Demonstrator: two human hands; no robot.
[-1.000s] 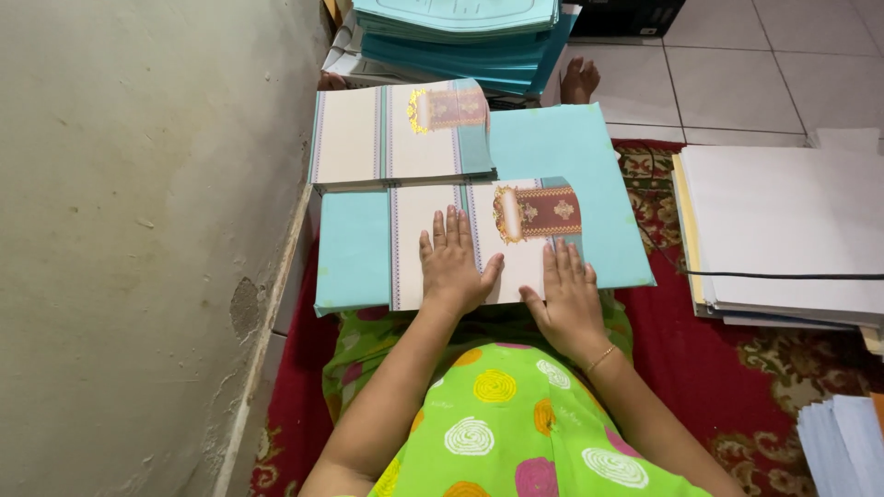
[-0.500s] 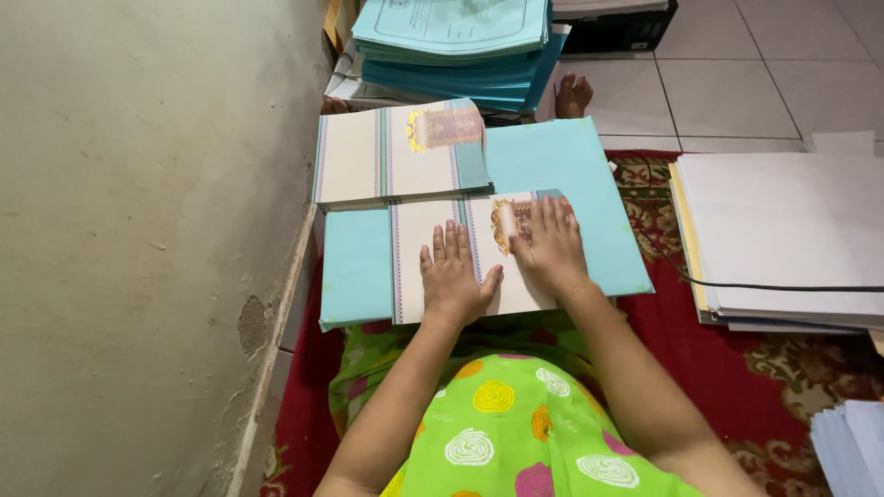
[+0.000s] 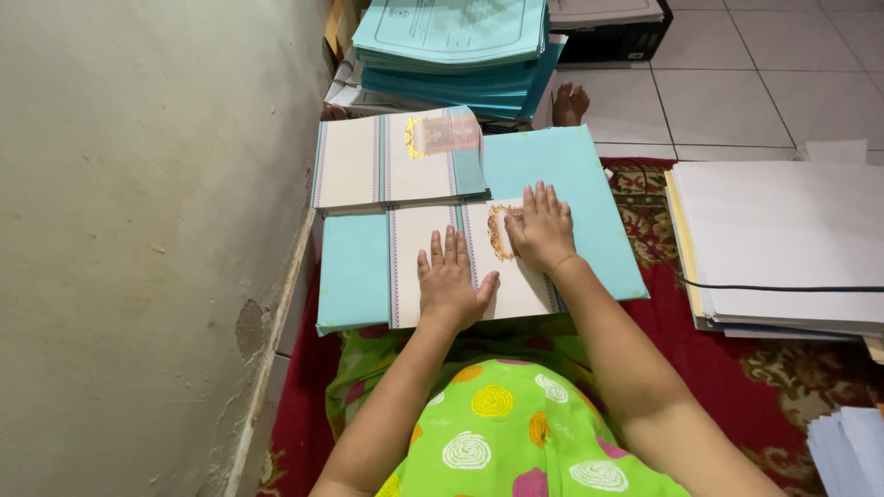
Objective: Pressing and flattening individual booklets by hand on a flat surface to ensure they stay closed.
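Observation:
A cream cover sheet [image 3: 428,262] with purple stripes and a gold emblem lies on a light blue folder [image 3: 571,184] across my lap. My left hand [image 3: 453,285] rests flat on the sheet's lower middle, fingers together. Flat too, my right hand [image 3: 541,230] presses the sheet's upper right and covers most of the emblem. Neither hand grips anything. A stack of matching striped covers [image 3: 387,161] lies just beyond, overlapping the folder's top left.
A bare wall [image 3: 147,230] runs along the left. A pile of teal booklets [image 3: 460,46] stands ahead, with a bare foot [image 3: 571,101] beside it. A white paper stack [image 3: 783,244] sits right on the red patterned rug [image 3: 737,368]. More paper [image 3: 852,446] lies bottom right.
My right hand has slid up and away from me over the sheet, onto the gold emblem. My left hand has stayed flat in much the same spot.

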